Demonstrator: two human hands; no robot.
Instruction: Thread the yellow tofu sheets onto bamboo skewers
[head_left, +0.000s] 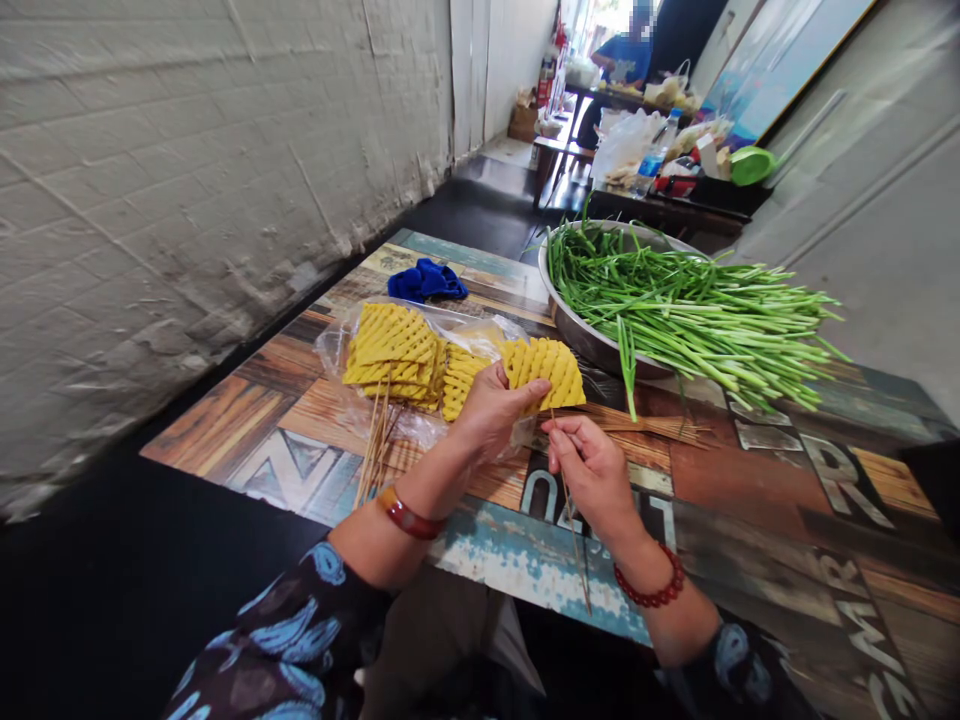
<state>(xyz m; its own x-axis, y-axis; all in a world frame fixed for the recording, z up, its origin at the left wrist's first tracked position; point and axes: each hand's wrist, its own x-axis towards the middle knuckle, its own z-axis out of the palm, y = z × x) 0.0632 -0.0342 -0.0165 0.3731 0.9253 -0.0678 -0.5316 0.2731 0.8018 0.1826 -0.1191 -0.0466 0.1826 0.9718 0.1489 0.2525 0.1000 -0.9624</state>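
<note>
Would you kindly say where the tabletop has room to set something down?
The tabletop is bare at its left corner, beside the plastic bag, and at its near right, between the right hand and the right edge, nearer than the green stalks. The middle is crowded: yellow pieces, sticks and the left hand.

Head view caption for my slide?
Left hand holds a yellow latticed piece; right hand holds a thin stick at its lower edge.
</note>
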